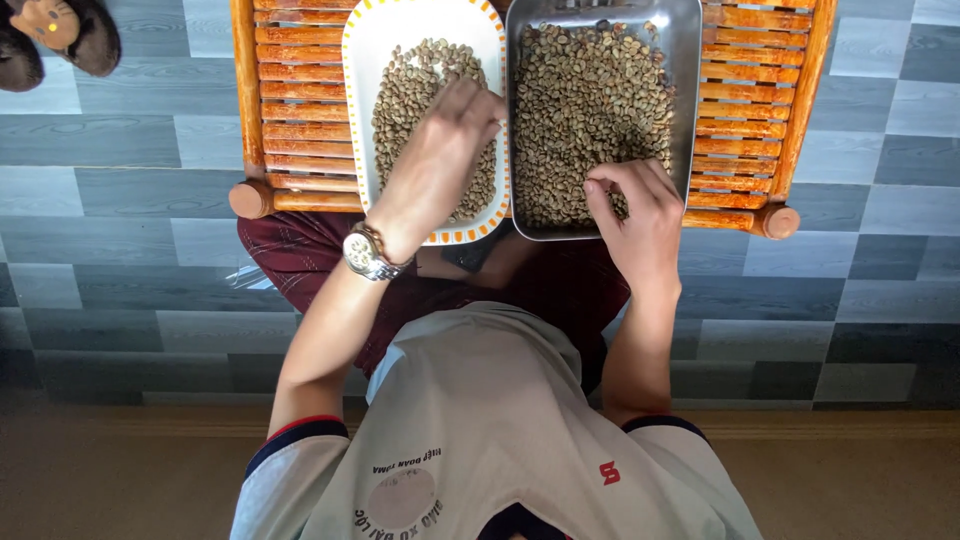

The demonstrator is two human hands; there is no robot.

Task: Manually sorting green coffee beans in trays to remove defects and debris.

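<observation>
A white tray with an orange dotted rim (357, 60) and a metal tray (686, 60) sit side by side on a slatted wooden stand (300, 100). Both hold several pale green beans: one pile (405, 90) in the white tray, a wider layer (580, 90) in the metal tray. My left hand (440, 150), with a wristwatch (363, 252), hovers over the white tray, fingers bunched near its right edge. My right hand (635, 205) rests in the near part of the metal tray, thumb and fingers pinched on the beans.
The stand rests over my lap above a grey tiled floor (120, 200). A pair of dark slippers (60, 40) lies at the top left. A wooden strip of floor (120, 470) runs under my shoulders.
</observation>
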